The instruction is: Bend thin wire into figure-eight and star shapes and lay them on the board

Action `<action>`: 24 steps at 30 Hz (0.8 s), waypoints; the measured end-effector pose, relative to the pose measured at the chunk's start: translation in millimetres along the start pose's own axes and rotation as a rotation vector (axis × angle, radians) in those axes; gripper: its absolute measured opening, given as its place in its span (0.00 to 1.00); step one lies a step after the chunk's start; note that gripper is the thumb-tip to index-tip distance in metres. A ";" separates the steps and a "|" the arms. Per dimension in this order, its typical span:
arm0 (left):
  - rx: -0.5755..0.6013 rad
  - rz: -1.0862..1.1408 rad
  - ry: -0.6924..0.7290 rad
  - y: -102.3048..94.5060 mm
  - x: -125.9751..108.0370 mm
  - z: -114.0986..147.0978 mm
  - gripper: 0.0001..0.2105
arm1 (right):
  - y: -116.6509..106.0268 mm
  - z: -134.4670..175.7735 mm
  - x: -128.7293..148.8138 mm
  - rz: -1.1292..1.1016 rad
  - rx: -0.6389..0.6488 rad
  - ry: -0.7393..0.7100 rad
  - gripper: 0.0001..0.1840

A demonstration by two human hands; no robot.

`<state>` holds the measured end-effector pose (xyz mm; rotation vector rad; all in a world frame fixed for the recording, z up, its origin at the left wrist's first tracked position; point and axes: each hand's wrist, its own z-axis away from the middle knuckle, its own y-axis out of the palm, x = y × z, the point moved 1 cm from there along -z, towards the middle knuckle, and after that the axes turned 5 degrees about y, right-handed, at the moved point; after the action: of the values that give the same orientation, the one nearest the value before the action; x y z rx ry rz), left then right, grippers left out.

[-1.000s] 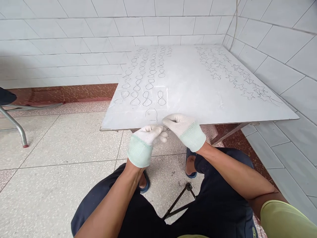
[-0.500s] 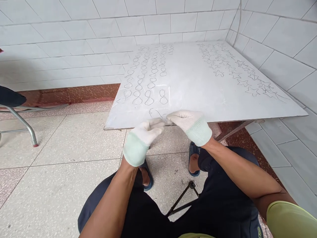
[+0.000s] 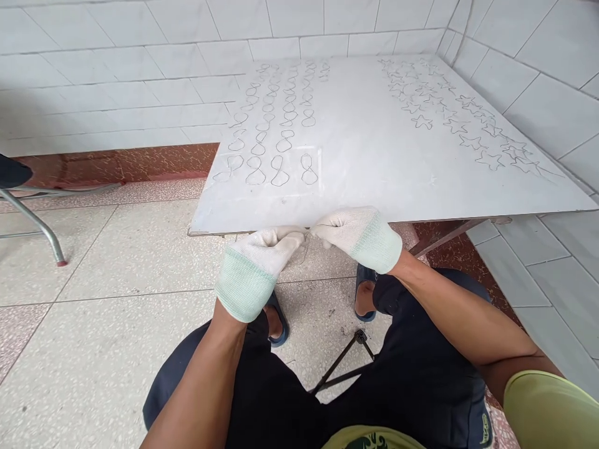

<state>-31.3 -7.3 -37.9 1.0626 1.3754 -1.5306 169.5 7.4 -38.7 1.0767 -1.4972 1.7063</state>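
My left hand [image 3: 262, 252], in a white knit glove with a pale green cuff, pinches a thin dark wire [image 3: 305, 251] at the front edge of a white board [image 3: 365, 156]. Opposite it, my gloved right hand [image 3: 350, 231] is closed on the same wire, the fingertips of both hands nearly touching. A faint bent length of wire hangs below the fingers; the rest is hidden by the gloves. On the board's left lie several figure-eight wire shapes [image 3: 279, 170] in rows. Several star-shaped wires [image 3: 423, 121] are spread along its right side.
White tiled walls [image 3: 140, 75] stand behind and to the right of the board. A metal chair leg [image 3: 42, 224] is at the left on the speckled floor [image 3: 107, 349]. Between my feet stands a dark folding metal leg [image 3: 341, 362].
Both hands have drawn closer together at the board's edge. The wire loop, seen earlier above the fingers against the board, now hangs below them. The view has shifted slightly.
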 end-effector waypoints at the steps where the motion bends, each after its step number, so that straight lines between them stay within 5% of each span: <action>1: 0.034 0.004 -0.014 0.3 2.2 -2.4 0.14 | 1.4 -0.3 -1.0 0.033 0.002 -0.011 0.21; 12: 0.449 0.362 -0.086 8.8 39.0 -26.8 0.20 | 5.1 6.0 1.2 0.094 0.076 -0.088 0.16; 24: 0.584 0.628 -0.156 22.5 30.9 -20.9 0.20 | -2.7 -0.4 8.4 0.592 0.283 -0.465 0.22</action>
<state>-18.5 10.8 -75.5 1.5049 0.4011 -1.5003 167.8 7.7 -30.1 1.3311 -2.0615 2.2261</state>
